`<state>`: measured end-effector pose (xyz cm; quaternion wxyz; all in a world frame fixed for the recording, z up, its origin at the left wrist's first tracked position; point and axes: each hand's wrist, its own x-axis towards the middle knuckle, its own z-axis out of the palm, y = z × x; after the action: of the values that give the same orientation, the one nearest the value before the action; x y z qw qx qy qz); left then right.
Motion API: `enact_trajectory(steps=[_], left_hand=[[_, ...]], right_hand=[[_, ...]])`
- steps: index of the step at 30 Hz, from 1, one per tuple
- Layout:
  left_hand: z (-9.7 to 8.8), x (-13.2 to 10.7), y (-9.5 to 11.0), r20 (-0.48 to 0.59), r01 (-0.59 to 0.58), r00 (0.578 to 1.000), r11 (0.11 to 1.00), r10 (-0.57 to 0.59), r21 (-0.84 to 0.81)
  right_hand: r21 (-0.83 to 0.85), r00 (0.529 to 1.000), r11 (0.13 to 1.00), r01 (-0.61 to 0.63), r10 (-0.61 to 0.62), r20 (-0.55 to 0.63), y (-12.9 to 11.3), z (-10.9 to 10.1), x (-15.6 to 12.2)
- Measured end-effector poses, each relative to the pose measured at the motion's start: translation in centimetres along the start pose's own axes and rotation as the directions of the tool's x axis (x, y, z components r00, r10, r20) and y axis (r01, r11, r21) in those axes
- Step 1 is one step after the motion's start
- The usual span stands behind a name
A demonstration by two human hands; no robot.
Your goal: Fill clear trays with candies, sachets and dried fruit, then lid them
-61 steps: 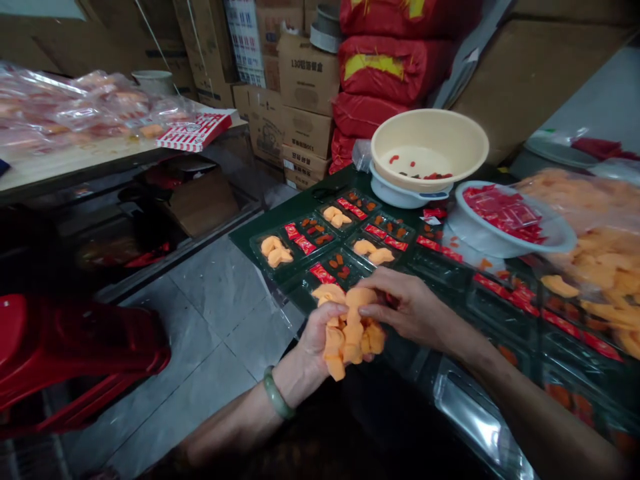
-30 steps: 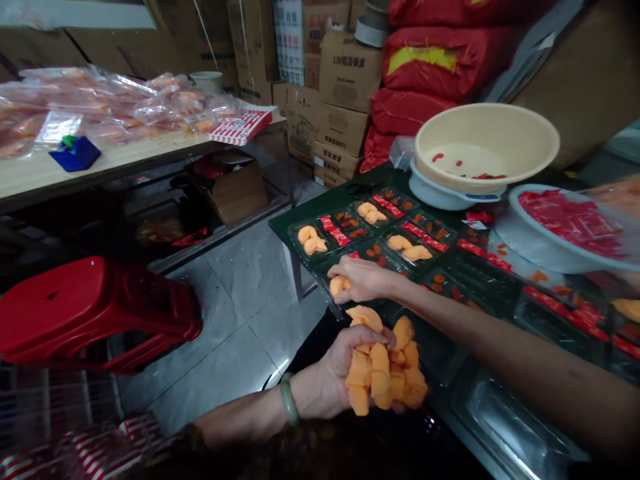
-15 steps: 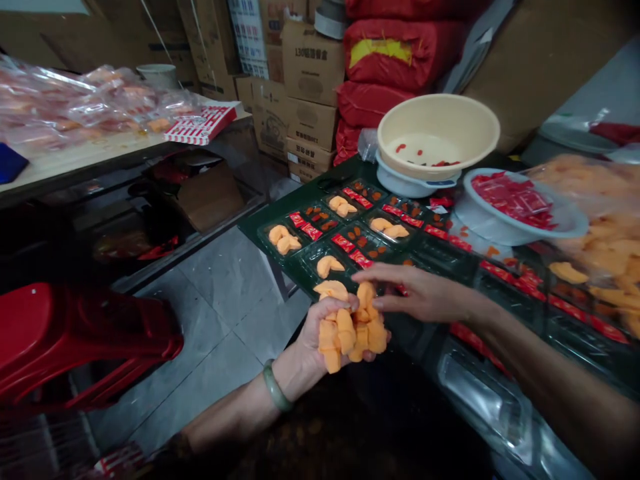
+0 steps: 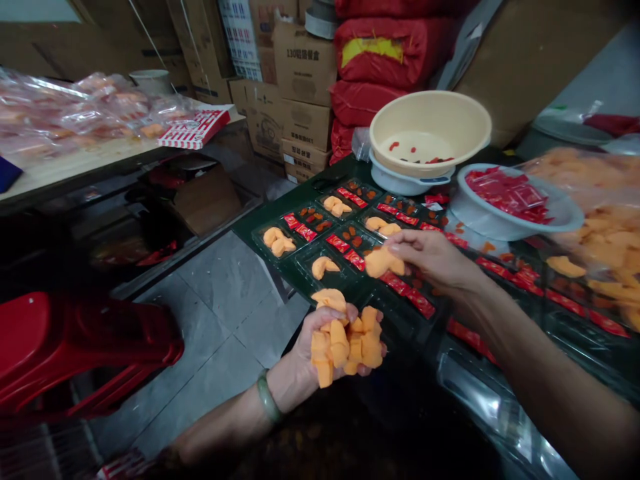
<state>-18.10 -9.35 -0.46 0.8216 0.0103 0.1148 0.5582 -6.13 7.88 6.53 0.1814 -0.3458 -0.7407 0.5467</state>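
My left hand [image 4: 320, 340] is closed around a bunch of orange, puffy-looking pieces [image 4: 367, 340], at the near edge of the dark green table [image 4: 255, 223]. Between the fingertips of my right hand [image 4: 425, 257] is one orange piece [image 4: 383, 262], held over the clear plastic trays. Just left of it, a tray [image 4: 305, 270] has a curved orange piece [image 4: 325, 267] in one compartment. Red packets [image 4: 345, 252] and small brown-orange dried bits [image 4: 353, 235] lie in the neighbouring compartments. Farther back, another tray holds several orange pieces [image 4: 279, 241].
A cream basin [image 4: 430, 123] sits on a pale blue one at the table's back. Red packets fill a light blue basin [image 4: 565, 220]. A bag of orange pieces [image 4: 610, 233] lies right. A red stool [image 4: 90, 340] stands left, below a bench of bagged goods [image 4: 90, 113].
My right hand has drawn away from the bunch in my left hand, up and to the right, with one orange piece. The left hand still grips the rest.
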Motion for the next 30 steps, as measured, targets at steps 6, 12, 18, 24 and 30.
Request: enact_trajectory(steps=[6, 12, 18, 24, 30], left_hand=[[0.2, -2.3, 0.1, 0.006, -0.041, 0.999, 0.999, 0.042, -0.018], [-0.5, -3.2, 1.4, -0.046, -0.181, 0.982, 0.984, 0.181, 0.002], [-0.2, -2.7, 2.3, -0.053, -0.260, 0.963, 0.964, 0.263, 0.059], [0.0, -0.8, 3.0, -0.027, -0.286, 0.957, 0.956, 0.288, 0.061], [0.3, 1.8, 2.1, -0.014, -0.152, 0.988, 0.985, 0.153, 0.085]], right_hand=[[-0.221, 0.945, 0.958, 0.183, -0.109, 0.309, 1.1, 4.0, 4.4], [-0.367, 0.929, 0.916, 0.162, -0.016, 0.369, 1.1, 6.4, 5.7], [-0.888, 0.969, 0.393, 0.238, -0.152, 0.193, 2.3, 10.3, 4.7], [-0.728, 0.975, 0.658, 0.191, -0.216, 0.061, 2.6, 7.9, 3.6], [-0.321, 0.823, 0.780, 0.538, -0.402, 0.402, 0.5, 1.5, -3.2]])
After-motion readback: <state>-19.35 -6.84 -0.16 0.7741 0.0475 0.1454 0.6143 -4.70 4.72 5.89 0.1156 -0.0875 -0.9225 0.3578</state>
